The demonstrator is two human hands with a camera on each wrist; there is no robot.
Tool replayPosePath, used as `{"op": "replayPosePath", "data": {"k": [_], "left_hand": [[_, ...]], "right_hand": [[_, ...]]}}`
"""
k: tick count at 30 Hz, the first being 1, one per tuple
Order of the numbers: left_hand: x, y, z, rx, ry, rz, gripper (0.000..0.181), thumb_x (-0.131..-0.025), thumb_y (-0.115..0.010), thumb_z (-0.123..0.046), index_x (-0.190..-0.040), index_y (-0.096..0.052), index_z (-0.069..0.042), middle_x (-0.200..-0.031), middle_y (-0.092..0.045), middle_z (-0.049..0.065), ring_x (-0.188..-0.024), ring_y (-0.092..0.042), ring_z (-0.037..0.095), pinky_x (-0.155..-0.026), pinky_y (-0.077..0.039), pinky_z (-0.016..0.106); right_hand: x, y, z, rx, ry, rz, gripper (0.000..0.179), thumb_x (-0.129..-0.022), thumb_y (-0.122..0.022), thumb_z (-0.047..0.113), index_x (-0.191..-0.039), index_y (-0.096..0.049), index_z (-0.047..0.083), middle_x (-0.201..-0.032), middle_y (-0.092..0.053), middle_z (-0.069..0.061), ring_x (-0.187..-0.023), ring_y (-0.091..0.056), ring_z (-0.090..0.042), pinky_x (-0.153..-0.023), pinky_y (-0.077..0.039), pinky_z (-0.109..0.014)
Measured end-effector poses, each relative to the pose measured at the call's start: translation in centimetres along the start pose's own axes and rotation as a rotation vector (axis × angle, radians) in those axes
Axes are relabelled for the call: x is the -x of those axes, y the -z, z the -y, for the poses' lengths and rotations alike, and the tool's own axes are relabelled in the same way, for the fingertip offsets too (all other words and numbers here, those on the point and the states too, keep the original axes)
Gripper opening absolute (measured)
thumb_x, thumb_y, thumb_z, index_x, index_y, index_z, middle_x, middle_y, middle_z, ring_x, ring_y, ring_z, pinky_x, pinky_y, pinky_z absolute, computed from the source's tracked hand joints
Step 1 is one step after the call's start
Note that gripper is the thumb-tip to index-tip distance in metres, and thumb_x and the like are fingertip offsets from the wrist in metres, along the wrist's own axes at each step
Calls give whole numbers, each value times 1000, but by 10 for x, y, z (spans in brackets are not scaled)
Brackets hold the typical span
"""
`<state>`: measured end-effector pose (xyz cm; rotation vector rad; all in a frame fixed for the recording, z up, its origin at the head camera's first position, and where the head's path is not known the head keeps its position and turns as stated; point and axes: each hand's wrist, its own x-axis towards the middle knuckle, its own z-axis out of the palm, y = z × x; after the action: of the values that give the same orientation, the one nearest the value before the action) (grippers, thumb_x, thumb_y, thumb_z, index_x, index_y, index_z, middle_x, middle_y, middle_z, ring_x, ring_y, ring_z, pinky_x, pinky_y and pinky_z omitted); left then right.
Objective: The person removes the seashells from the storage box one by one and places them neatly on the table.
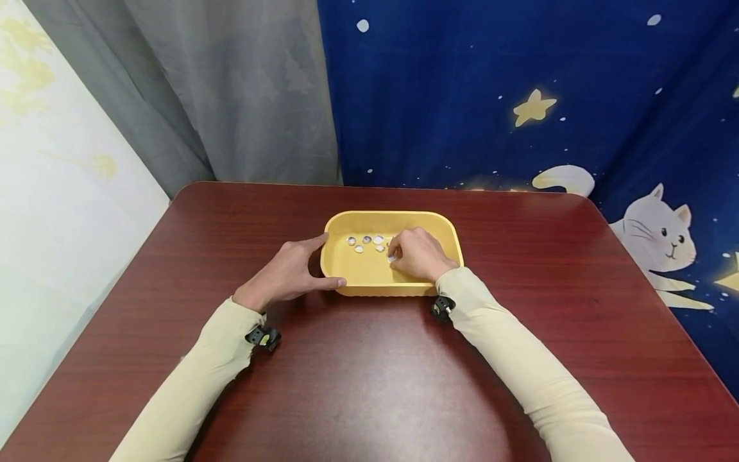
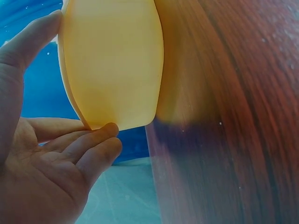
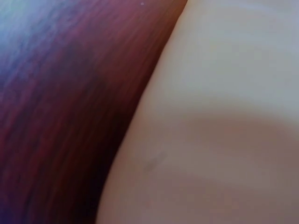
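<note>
A shallow yellow plastic basin (image 1: 358,273) sits on the table, with several small whitish pieces (image 1: 378,239) scattered over its floor. My left hand (image 1: 288,269) holds the basin's left end, thumb over the front rim and fingers at the back corner. Close up in the left wrist view, the thumb and fingertips of that hand (image 2: 56,154) span the basin's end wall (image 2: 112,60). Inside the basin, my right hand (image 1: 420,252) reaches down with curled fingers and pinches a small white piece (image 1: 392,258). No fingers show in the right wrist view, where a blurred pale surface (image 3: 224,116) dominates.
The dark red wooden table (image 1: 369,372) extends around the basin on all sides. Behind its far edge hang a grey curtain (image 1: 260,96) and a blue curtain (image 1: 439,96) with stars and a cat. A pale wall (image 1: 69,192) stands at the left.
</note>
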<state>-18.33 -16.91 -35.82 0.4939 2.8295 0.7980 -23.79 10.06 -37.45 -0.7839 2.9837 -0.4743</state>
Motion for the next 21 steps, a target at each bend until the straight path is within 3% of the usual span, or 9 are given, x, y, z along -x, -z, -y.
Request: {"op": "replayPosePath", "data": {"k": [9,14,21], "left_hand": [[0,1,0,-13,-11,-4,112,-77,-77,-65,-157,-31,-2,-159,-41,15,-143,-46,29,-113,-43,49],[-1,2,-2,-29,-4,3,113,-76,-76,-67,-157,-31,-3,-159,-41,14,-144,-46,29,-113,-43,49],[1,2,0,-41,-2,-3,113,-76,-76,-67,-157,-31,-2,-159,-41,15,-144,-46,30,-114,-42,49]], "right_hand": [[2,2,3,39,53,-25,11,-81,-71,8,-74,-74,16,-70,-61,2,-67,-49,-15,-58,-39,-28],[6,7,3,21,56,-48,14,-82,-68,7,-82,-80,16,-73,-67,2,-67,-50,-15,-59,-43,-30],[15,16,2,-33,78,-33,17,-84,-69,12,-95,-82,14,-83,-76,3,-74,-61,-13,-71,-53,-33]]}}
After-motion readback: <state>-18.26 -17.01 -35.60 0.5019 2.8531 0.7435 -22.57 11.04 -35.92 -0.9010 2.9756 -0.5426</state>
